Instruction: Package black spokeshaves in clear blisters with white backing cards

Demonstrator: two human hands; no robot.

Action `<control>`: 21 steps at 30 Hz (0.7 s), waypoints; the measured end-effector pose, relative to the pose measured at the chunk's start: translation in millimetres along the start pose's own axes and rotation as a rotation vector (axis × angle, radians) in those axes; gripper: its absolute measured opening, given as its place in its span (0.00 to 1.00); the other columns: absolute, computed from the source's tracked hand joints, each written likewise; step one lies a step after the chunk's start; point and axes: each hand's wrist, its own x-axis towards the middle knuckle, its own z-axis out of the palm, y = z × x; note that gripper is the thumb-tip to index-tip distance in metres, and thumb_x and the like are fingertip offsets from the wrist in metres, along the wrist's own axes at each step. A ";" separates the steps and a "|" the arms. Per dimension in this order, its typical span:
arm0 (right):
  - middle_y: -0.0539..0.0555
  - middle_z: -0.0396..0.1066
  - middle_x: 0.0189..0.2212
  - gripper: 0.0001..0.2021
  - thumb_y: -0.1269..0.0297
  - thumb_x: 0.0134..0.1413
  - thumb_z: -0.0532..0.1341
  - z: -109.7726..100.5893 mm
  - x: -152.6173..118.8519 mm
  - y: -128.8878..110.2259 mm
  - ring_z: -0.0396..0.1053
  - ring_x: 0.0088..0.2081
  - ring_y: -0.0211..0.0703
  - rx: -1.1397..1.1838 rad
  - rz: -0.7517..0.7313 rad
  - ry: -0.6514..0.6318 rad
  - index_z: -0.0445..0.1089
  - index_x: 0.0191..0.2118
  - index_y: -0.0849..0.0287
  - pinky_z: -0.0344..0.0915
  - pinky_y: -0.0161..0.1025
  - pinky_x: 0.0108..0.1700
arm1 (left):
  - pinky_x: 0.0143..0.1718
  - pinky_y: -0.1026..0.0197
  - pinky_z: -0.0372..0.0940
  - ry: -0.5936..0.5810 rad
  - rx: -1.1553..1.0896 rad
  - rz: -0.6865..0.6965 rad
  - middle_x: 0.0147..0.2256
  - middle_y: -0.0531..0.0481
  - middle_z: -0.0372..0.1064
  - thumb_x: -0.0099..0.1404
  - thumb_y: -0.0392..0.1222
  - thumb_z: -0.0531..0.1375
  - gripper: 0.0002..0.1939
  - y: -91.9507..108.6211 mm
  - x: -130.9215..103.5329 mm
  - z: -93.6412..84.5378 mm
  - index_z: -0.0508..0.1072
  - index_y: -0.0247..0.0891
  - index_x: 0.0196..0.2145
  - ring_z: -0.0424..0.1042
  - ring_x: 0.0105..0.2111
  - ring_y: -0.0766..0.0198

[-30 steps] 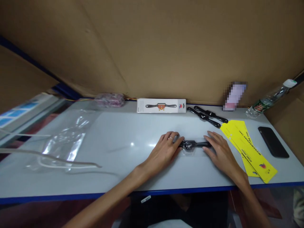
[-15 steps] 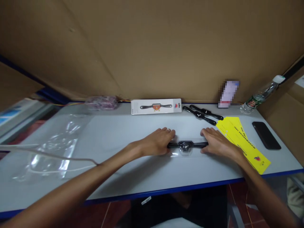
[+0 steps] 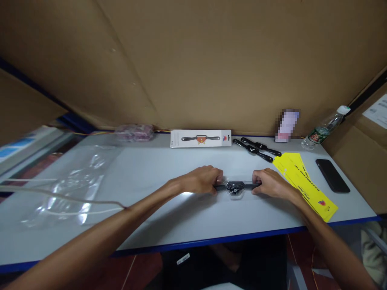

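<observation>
A black spokeshave (image 3: 235, 187) lies crosswise between my hands, with a clear plastic blister (image 3: 236, 197) around its middle. My left hand (image 3: 205, 179) is closed on its left handle end, and my right hand (image 3: 266, 182) pinches the right end. Both hands are low over the table, in front of me. Beyond the right hand, two more black spokeshaves (image 3: 252, 149) lie side by side at a slant. Close by are overlapping yellow printed cards (image 3: 305, 181). A white box card with a spokeshave picture (image 3: 201, 138) leans at the back.
Crumpled clear plastic bags (image 3: 69, 185) and white cables (image 3: 99, 201) cover the left of the table (image 3: 157, 217). A wrapped purplish bundle (image 3: 134, 133) is at the back. On the right are a water bottle (image 3: 320, 135), a black phone (image 3: 332, 176) and a propped blurred screen (image 3: 286, 127).
My fingers have curled in tighter around the spokeshave's ends, and the clear plastic at its middle sits differently. The whole view has shifted slightly.
</observation>
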 end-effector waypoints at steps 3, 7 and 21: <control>0.49 0.76 0.34 0.07 0.66 0.53 0.70 0.9 -6.7 -2.6 0.70 0.36 0.41 -0.010 -0.066 0.075 0.73 0.38 0.55 0.55 0.36 0.34 | 0.33 0.58 0.56 0.113 0.047 -0.052 0.34 0.49 0.75 0.61 0.35 0.63 0.05 2.9 -11.0 4.2 0.72 0.41 0.36 0.73 0.34 0.55; 0.54 0.77 0.40 0.07 0.74 0.59 0.64 13.6 -18.8 -22.1 0.70 0.40 0.44 -0.105 -0.091 0.243 0.72 0.42 0.58 0.59 0.39 0.43 | 0.33 0.56 0.58 0.414 0.238 -0.030 0.35 0.46 0.73 0.66 0.30 0.57 0.07 -3.2 -30.5 32.1 0.71 0.40 0.36 0.72 0.34 0.53; 0.59 0.74 0.47 0.10 0.61 0.69 0.60 57.2 -50.1 -39.2 0.69 0.50 0.52 -0.233 -0.230 0.543 0.72 0.51 0.56 0.65 0.48 0.52 | 0.34 0.53 0.64 0.976 0.425 0.305 0.33 0.48 0.70 0.71 0.32 0.51 0.11 -20.5 -71.1 84.9 0.68 0.43 0.33 0.70 0.34 0.53</control>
